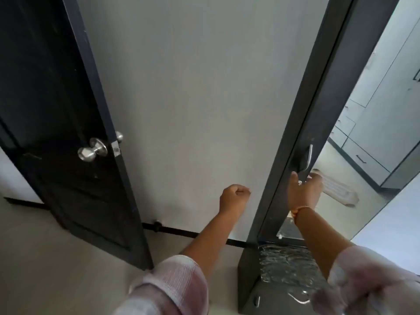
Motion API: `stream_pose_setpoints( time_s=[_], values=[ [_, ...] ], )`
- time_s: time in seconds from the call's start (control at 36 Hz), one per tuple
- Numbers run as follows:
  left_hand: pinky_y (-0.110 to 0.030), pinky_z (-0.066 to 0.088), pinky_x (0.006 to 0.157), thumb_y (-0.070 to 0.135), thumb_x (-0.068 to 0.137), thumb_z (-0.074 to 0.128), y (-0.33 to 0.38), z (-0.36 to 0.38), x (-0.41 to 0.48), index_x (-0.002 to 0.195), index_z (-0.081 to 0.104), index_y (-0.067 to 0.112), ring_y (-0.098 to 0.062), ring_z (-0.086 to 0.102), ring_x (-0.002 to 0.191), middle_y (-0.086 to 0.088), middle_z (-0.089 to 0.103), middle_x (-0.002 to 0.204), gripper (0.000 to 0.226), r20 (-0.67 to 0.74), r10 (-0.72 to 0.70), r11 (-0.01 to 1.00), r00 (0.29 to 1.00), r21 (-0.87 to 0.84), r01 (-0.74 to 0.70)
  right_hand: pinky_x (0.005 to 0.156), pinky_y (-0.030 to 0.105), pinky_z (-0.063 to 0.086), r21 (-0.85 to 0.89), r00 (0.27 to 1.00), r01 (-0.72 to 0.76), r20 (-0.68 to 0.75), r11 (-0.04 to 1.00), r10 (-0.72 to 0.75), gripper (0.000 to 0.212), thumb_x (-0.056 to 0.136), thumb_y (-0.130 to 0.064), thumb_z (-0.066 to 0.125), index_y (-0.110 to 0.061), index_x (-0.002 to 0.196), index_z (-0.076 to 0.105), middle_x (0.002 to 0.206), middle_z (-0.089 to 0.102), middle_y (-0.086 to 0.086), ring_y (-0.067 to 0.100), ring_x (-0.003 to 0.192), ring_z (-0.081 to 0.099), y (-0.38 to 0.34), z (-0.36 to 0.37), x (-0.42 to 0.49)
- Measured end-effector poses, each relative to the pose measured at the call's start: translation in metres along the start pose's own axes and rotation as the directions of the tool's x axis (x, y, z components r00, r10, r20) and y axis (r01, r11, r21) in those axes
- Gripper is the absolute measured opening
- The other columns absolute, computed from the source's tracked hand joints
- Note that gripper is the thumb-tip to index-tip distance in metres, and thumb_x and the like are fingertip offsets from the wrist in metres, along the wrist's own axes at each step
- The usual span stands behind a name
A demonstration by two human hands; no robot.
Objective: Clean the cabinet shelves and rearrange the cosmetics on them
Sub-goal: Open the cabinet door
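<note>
Your right hand (304,192) curls round the lower end of the handle (308,159) on the cabinet (329,87); your left hand (234,196), an empty fist, hangs left of the cabinet. This looks like the opening step: the shelves and cosmetics are hidden inside, so next pull the door open.

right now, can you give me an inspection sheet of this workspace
surface: pale floor; cabinet shelves not in view
job's things: dark cabinet with mirror front and metal handle; no cosmetics seen
clutter: crinkled clear film at the cabinet's foot
hands: left hand curled in a fist, holding nothing, close to the wall; right hand grips the lower end of the handle
cables: nothing seen
surroundings: grey wall ahead; black door with silver knob at left; mirror reflects pale cupboards
</note>
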State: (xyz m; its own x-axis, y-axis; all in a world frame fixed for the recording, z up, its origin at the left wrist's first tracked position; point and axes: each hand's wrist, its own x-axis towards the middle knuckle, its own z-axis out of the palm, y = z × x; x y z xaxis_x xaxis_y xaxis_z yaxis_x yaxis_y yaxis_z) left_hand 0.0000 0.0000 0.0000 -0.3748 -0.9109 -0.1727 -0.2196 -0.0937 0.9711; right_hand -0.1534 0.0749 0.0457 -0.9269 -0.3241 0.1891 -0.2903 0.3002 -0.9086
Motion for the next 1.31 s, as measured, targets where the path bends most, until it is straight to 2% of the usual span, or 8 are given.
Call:
stream_pose_setpoints(
  time_s=[0.17, 0.28, 0.58, 0.81, 0.94, 1.08, 1.19, 1.31],
  values=[
    [-0.020, 0.051, 0.082, 0.032, 0.088, 0.068, 0.029, 0.039, 0.009, 0.105, 0.069, 0.020, -0.013, 0.065, 0.096, 0.005, 0.071, 0.104, 0.021, 0.103, 0.028, 0.998, 0.994, -0.057, -0.023, 0.072, 0.030, 0.041, -0.105, 0.980, 0.181, 0.104, 0.978, -0.170, 0.026, 0.097, -0.037, 0.052, -0.012, 0.104, 0.054, 0.097, 0.062, 0.008, 0.023, 0.082, 0.056, -0.011, -0.006, 0.032],
    [-0.018, 0.049, 0.080, 0.027, 0.090, 0.065, 0.047, 0.061, 0.011, 0.114, 0.067, 0.018, -0.013, 0.064, 0.100, 0.003, 0.070, 0.110, 0.026, 0.145, 0.063, 0.994, 0.987, -0.097, -0.049, 0.059, 0.027, 0.038, -0.075, 0.976, 0.200, 0.107, 0.977, -0.191, 0.032, 0.101, -0.039, 0.043, -0.011, 0.093, 0.057, 0.082, 0.062, 0.007, 0.022, 0.071, 0.056, -0.008, -0.006, 0.044],
    [-0.027, 0.041, 0.099, 0.029, 0.097, 0.057, 0.065, 0.090, 0.002, 0.139, 0.049, 0.022, -0.016, 0.052, 0.127, 0.003, 0.055, 0.139, 0.044, 0.196, 0.123, 0.991, 0.973, -0.074, -0.110, 0.061, 0.036, 0.046, -0.069, 0.977, 0.202, 0.080, 0.977, -0.197, 0.041, 0.101, -0.042, 0.039, -0.012, 0.080, 0.058, 0.068, 0.060, 0.003, 0.023, 0.066, 0.058, 0.000, -0.019, 0.037],
    [-0.034, 0.046, 0.102, 0.036, 0.098, 0.050, 0.047, 0.109, -0.028, 0.137, 0.050, 0.032, -0.015, 0.054, 0.124, 0.006, 0.057, 0.137, 0.039, 0.262, 0.219, 0.971, 0.940, 0.040, -0.237, 0.056, 0.037, 0.044, -0.140, 0.967, 0.253, 0.066, 0.957, -0.246, 0.041, 0.097, -0.050, 0.044, -0.017, 0.074, 0.047, 0.065, 0.058, 0.005, 0.024, 0.061, 0.056, 0.019, -0.056, 0.010],
    [-0.017, 0.043, 0.097, 0.018, 0.101, 0.048, 0.038, 0.113, -0.061, 0.129, 0.060, 0.027, 0.001, 0.054, 0.108, 0.015, 0.062, 0.120, 0.032, 0.260, 0.264, 0.964, 0.929, -0.052, -0.259, 0.063, 0.042, 0.053, -0.129, 0.961, 0.274, 0.020, 0.953, -0.274, 0.034, 0.092, -0.056, 0.049, -0.022, 0.087, 0.050, 0.075, 0.059, -0.003, 0.017, 0.068, 0.058, 0.029, -0.084, -0.016],
    [-0.008, 0.043, 0.088, 0.022, 0.101, 0.047, 0.024, 0.122, -0.094, 0.122, 0.063, 0.035, 0.006, 0.056, 0.105, 0.021, 0.064, 0.116, 0.029, 0.323, 0.265, 0.962, 0.908, -0.023, -0.273, 0.065, 0.024, 0.049, -0.115, 0.947, 0.320, 0.011, 0.940, -0.321, 0.038, 0.083, -0.059, 0.064, -0.029, 0.097, 0.045, 0.086, 0.056, -0.009, 0.008, 0.077, 0.056, 0.038, -0.118, -0.045],
    [-0.012, 0.046, 0.089, 0.023, 0.101, 0.049, 0.016, 0.134, -0.121, 0.115, 0.067, 0.035, 0.011, 0.058, 0.100, 0.023, 0.067, 0.110, 0.026, 0.401, 0.263, 0.962, 0.878, -0.045, -0.268, 0.073, 0.029, 0.051, -0.135, 0.968, 0.235, -0.052, 0.962, -0.244, 0.044, 0.083, -0.057, 0.064, -0.028, 0.110, 0.045, 0.092, 0.052, -0.009, 0.007, 0.082, 0.053, 0.046, -0.147, -0.060],
    [-0.016, 0.047, 0.096, 0.019, 0.099, 0.051, 0.008, 0.152, -0.145, 0.115, 0.068, 0.033, 0.008, 0.059, 0.106, 0.020, 0.068, 0.112, 0.027, 0.456, 0.273, 0.960, 0.847, -0.067, -0.273, 0.082, 0.031, 0.052, -0.172, 0.971, 0.211, -0.080, 0.962, -0.227, 0.061, 0.087, -0.051, 0.062, -0.026, 0.136, 0.037, 0.116, 0.047, -0.004, 0.009, 0.096, 0.054, 0.056, -0.177, -0.069]
  ],
)
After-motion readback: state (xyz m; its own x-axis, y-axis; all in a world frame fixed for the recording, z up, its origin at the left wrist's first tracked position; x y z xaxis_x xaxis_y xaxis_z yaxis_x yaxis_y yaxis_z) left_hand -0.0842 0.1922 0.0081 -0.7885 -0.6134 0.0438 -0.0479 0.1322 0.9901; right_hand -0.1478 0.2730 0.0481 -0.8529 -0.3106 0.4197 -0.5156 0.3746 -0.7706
